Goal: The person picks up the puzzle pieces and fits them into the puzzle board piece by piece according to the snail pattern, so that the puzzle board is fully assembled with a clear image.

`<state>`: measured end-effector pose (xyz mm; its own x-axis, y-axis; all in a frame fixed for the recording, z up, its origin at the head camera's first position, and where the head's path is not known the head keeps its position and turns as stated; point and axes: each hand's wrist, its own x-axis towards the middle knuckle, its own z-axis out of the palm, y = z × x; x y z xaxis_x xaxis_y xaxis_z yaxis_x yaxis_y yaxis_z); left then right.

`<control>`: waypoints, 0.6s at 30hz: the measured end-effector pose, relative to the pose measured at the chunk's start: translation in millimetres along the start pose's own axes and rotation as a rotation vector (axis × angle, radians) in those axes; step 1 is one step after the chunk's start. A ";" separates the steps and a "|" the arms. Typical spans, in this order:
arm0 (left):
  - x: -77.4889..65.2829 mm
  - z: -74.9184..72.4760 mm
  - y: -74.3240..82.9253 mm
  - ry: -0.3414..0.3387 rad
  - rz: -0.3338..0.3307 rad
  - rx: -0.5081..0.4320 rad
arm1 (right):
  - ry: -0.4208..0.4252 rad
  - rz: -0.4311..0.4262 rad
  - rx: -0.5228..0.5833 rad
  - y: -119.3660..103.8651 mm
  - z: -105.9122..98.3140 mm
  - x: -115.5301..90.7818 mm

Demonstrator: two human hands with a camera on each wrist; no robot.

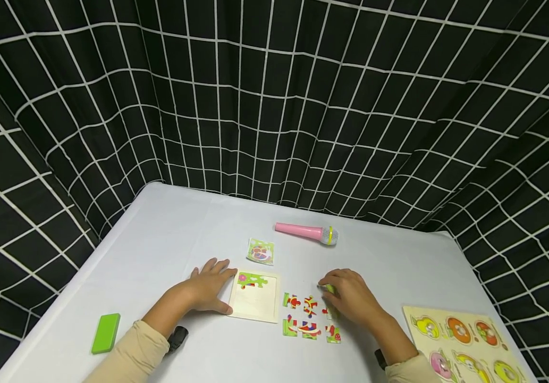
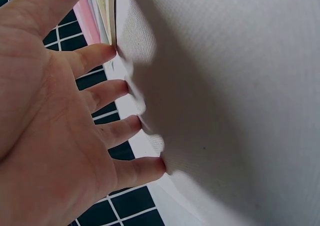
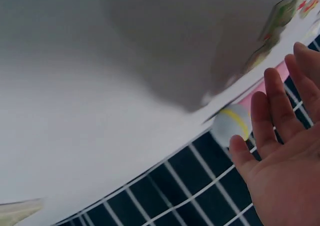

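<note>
A shallow wooden puzzle tray lies on the table with joined green puzzle pieces in its upper left. My left hand is spread beside it, index fingertip and thumb touching its left edge; the left wrist view shows the fingertips resting on the cloth. To the right, my right hand pinches a green puzzle piece between thumb and fingers, partly covered. Loose puzzle pieces lie in two rows between tray and right hand. In the right wrist view, the right hand hides the pinch.
Beyond the tray lies a small picture card, and a pink toy microphone is farther back. A green block sits at left. A wooden fruit board lies at the right front. Black gridded curtain surrounds the table.
</note>
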<state>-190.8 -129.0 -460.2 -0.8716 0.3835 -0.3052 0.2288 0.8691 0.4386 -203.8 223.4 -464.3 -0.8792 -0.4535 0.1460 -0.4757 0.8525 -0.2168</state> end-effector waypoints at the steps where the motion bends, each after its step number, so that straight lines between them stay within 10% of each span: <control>1: 0.2 0.4 -0.6 0.001 0.000 -0.003 | 0.004 0.004 -0.002 3.0 -0.9 -2.0; 18: -1.5 -2.7 1.3 0.000 -0.001 0.001 | 0.017 -0.025 0.008 23.7 1.2 -8.0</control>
<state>-190.4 -129.3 -457.0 -0.8720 0.3825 -0.3055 0.2283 0.8698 0.4373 -208.1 247.0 -471.7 -0.8663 -0.4703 0.1680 -0.4981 0.8386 -0.2205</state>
